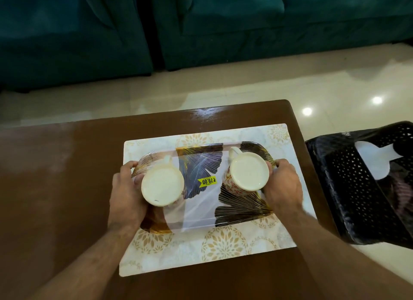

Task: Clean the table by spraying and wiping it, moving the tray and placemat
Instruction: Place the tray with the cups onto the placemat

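Brown table (55,187), placemat (223,250) lying toward its right side. Leaf-patterned tray (201,208) sits over the placemat, a yellow price sticker (207,181) near its middle. Two cream mugs stand upside down on the tray: left mug (162,186), right mug (247,171), handles pointing to the far side. Left hand (126,192) grips the tray's left edge, fingers curled around the rim. Right hand (282,183) grips the right edge the same way. Black perforated plastic stool (348,187) just right of the table. Teal sofa (201,31) beyond, across pale floor tiles.
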